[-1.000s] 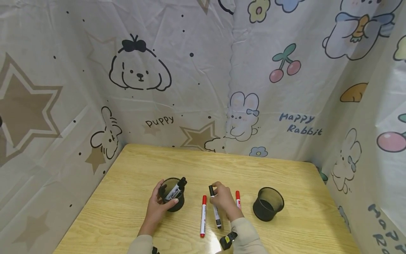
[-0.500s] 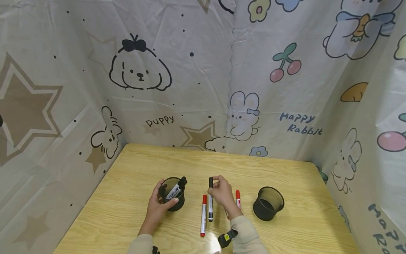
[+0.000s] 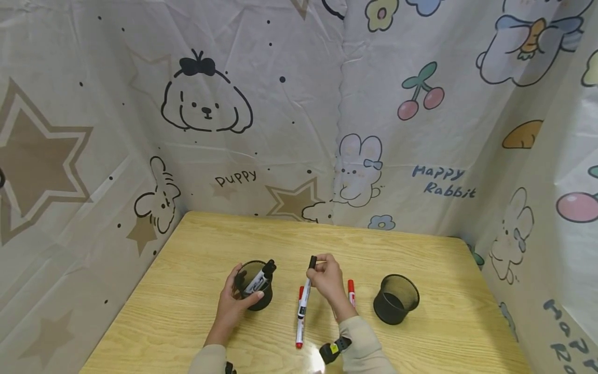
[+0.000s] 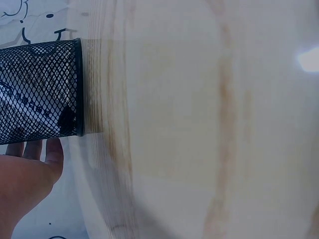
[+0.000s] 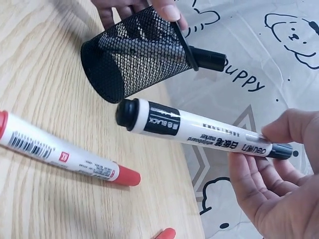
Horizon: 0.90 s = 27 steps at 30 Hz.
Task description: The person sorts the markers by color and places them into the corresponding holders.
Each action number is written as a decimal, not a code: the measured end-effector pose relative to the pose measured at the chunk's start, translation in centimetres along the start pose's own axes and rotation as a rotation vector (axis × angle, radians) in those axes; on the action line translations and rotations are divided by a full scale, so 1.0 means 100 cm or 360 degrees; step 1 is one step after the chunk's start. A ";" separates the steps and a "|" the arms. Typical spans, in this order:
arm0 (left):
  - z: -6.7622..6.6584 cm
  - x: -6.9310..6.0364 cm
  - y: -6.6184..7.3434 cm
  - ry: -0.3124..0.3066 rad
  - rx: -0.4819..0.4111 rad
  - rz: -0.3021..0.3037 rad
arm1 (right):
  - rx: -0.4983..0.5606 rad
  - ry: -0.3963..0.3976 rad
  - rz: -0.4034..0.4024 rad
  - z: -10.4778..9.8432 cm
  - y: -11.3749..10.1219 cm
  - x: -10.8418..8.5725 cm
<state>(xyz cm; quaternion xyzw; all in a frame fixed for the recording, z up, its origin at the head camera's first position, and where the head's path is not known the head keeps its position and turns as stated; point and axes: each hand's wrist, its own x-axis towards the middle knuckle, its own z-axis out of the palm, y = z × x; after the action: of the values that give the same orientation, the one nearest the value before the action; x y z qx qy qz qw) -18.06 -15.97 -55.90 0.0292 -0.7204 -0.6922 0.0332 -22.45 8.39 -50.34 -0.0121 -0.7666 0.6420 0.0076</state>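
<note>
Head view, lower centre: right hand point(image 3: 329, 280) pinches black whiteboard marker point(image 3: 305, 296), now swung left, partly hiding red marker point(image 3: 299, 338); left hand point(image 3: 232, 305) grips mesh pen cup point(image 3: 266, 299). Left wrist view: cup cropped left. Right wrist view: red tip point(image 5: 167, 233) cropped at bottom.

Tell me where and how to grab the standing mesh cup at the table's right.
Grip the standing mesh cup round its outer wall, probably best from its right: the wall is round and exposed there, while a red marker and the right hand are to its left.
</note>
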 end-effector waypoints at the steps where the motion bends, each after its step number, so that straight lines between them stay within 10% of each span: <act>1: 0.000 0.002 -0.004 0.0005 0.0000 0.0003 | 0.0019 0.0010 -0.0007 0.000 -0.001 0.000; 10: 0.002 -0.005 0.014 -0.0018 0.0017 0.0013 | 0.0162 0.0076 -0.0104 0.001 -0.036 -0.017; 27: 0.002 -0.005 0.014 0.0008 0.0020 -0.0005 | 0.0480 0.0079 -0.0186 0.009 -0.014 -0.004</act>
<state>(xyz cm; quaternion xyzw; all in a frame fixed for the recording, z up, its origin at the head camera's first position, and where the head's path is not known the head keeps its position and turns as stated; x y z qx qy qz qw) -17.54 -15.64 -54.48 0.0323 -0.7247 -0.6875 0.0337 -22.11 7.26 -49.11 0.0180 -0.6606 0.7477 0.0655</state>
